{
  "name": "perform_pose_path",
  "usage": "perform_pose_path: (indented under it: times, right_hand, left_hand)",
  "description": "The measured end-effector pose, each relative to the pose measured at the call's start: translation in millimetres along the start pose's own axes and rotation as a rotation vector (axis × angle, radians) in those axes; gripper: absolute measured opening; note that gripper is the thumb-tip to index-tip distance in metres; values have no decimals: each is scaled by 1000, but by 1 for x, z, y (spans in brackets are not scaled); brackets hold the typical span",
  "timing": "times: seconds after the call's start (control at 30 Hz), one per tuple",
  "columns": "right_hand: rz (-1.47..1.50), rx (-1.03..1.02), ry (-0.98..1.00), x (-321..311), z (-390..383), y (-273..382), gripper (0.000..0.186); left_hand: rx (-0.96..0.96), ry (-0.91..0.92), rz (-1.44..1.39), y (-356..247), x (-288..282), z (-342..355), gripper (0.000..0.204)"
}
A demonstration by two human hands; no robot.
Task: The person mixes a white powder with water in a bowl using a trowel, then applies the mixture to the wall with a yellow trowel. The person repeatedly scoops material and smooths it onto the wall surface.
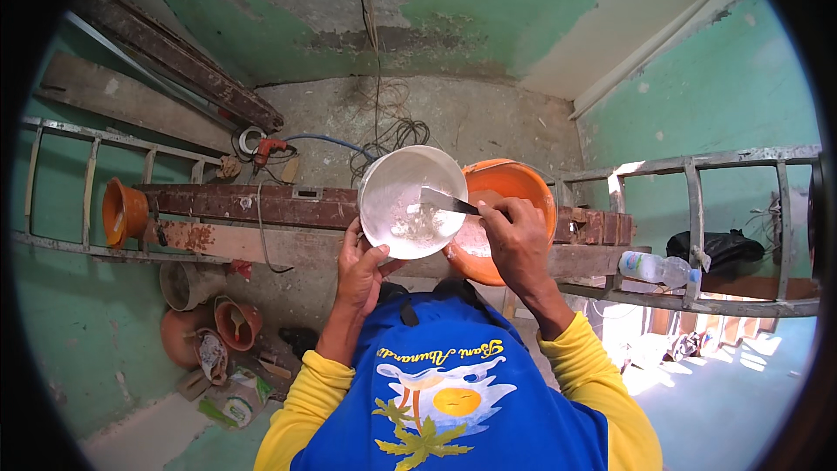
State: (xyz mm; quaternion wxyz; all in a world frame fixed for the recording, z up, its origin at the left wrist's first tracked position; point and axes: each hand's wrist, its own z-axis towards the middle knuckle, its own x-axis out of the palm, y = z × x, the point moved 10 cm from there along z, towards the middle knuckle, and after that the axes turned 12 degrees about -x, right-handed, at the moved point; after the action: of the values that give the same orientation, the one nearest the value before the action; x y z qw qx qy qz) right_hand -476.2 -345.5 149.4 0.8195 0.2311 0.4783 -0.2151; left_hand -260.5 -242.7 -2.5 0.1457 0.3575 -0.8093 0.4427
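My left hand (357, 272) grips the near left rim of a round white tub (384, 183), thumb at the edge and fingers underneath. The tub is tilted toward me, with patchy white powder or paste (418, 222) on its bottom. Closed around the dark handle of a putty knife (448, 201), my right hand (516, 240) reaches in from the right, and the blade lies inside the tub. Just right of the tub sits an orange bucket (525, 181) with pale material inside, partly hidden by my right hand and the tub.
Wooden planks (235, 242) run across between two ladders (87, 183) (693, 187). An orange pot (125, 212) stands at the left, a plastic bottle (656, 269) and black bag (719, 251) at the right. A red drill (266, 153) and cables lie beyond. Several buckets (237, 323) stand below left.
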Motion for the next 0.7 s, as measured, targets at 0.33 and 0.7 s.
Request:
perform_pose_path:
  times: [0.33,0.7]
  right_hand:
    - [83,-78,88,11,-6,31,26]
    - [-10,221,170,-11,-39,-71,22]
  left_hand:
    - [22,2,19,-6,3,-3,76]
    - [32,-69,12,-5,-14,-5,75]
